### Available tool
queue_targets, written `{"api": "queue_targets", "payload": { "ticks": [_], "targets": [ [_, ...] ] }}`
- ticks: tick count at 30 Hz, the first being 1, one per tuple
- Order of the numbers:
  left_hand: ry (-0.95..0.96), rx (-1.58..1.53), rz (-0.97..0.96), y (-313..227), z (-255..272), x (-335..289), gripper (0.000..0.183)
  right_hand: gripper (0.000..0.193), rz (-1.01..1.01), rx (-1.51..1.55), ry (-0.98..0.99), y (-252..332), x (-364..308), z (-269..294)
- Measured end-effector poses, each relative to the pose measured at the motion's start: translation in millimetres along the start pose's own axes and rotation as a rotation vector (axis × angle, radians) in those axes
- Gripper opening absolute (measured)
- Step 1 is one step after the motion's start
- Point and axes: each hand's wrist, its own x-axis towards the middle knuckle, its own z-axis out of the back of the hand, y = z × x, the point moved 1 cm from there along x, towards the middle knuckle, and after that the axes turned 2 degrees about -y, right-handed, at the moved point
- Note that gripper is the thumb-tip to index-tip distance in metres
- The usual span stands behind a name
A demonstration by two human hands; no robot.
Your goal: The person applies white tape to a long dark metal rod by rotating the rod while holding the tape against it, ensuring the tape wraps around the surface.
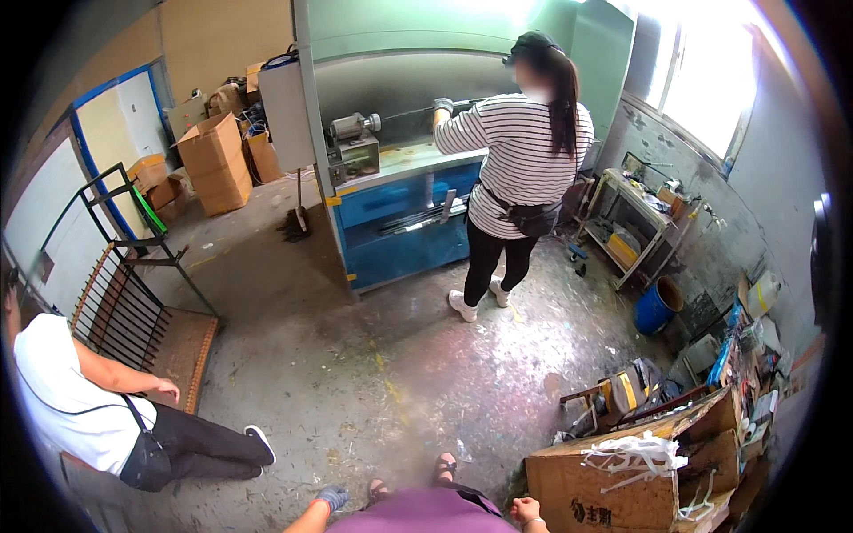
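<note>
My left hand (333,497), in a grey-blue work glove, hangs low at my left side. It is small in the picture, and how its fingers lie cannot be made out. At my right side my right hand (526,510) is bare, with a bracelet at the wrist. Its fingers are curled in and nothing shows in them. Closest to that hand is a large worn cardboard box (613,497) with white strips (635,453) draped over its edge. Between my hands are my purple top (426,513) and my sandalled feet (447,464).
Ahead, a person in a striped top (533,133) stands at a green-walled booth (400,31) beside a small motor (351,127). Another person in white (75,382) walks at the left, near a barred metal rack (124,311). At right are a blue bucket (653,313) and cluttered cart (633,200).
</note>
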Motion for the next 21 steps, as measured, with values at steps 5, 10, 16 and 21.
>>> {"api": "queue_targets", "payload": {
  "ticks": [5,10,16,21],
  "targets": [
    [-0.005,-0.1,-0.008,14,-15,34,0.043,0.011,-0.005,0.029,0.037,15,4,0],
    [-0.036,-0.154,-0.031,12,-23,36,0.046,0.01,0.075,0.055,0.066,55,14,-9],
    [-0.108,-0.03,-0.1,-8,-15,6,0.042,0.016,0.346,0.018,0.103,164,7,-46],
    [-0.04,-0.17,0.062,2,-35,7,0.043,0.018,0.475,-0.019,0.186,237,20,-80]
  ]
}}
